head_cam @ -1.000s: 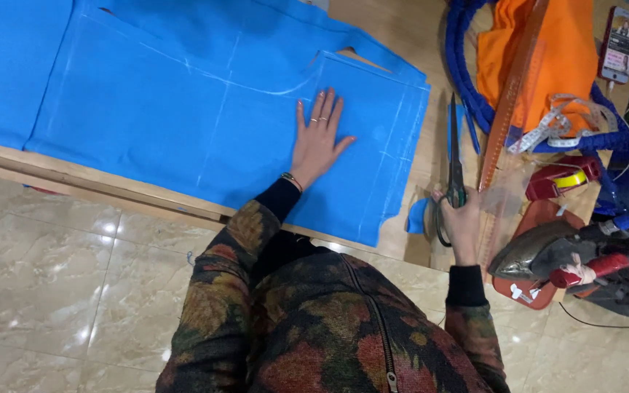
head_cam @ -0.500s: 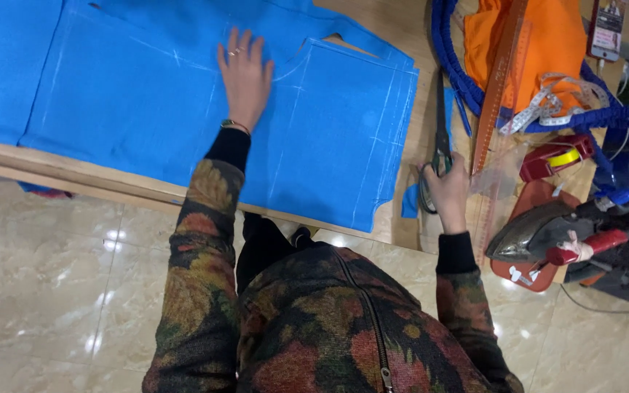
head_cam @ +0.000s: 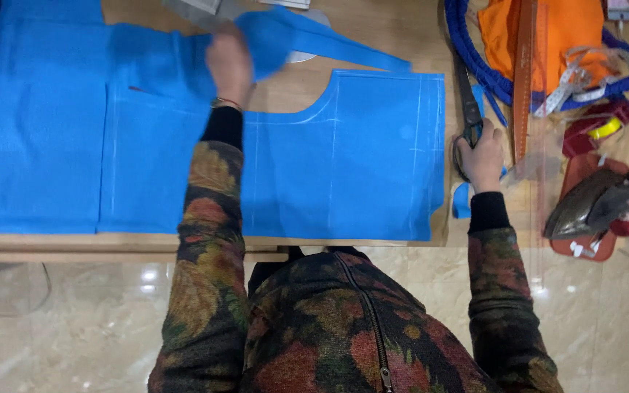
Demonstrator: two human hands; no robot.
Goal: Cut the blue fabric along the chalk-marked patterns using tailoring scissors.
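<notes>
a: where's the cloth being handled?

b: a long strip of blue fabric is lifted off the wooden surface near its far edge, one end bunched in the left hand. that hand is blurred, but its fingers are closed around the strip, and the free end trails to the right.

a: and under it?

b: a cut panel of blue fabric lies flat on the surface, with pale chalk lines and a curved notch along its far edge. more blue cloth spreads out to the left of it, right up beside it.

a: the other hand?

b: the right hand rests at the panel's right edge, wrapped over the handles of a pair of scissors. the blades lie on the surface and point away from the person.

a: anything further out?

b: just right of the scissors a long ruler runs away from the person, crossing orange cloth. a blue cord loops around that cloth. near the right edge sits an iron on a red mat, and a small blue scrap lies by the right wrist.
</notes>
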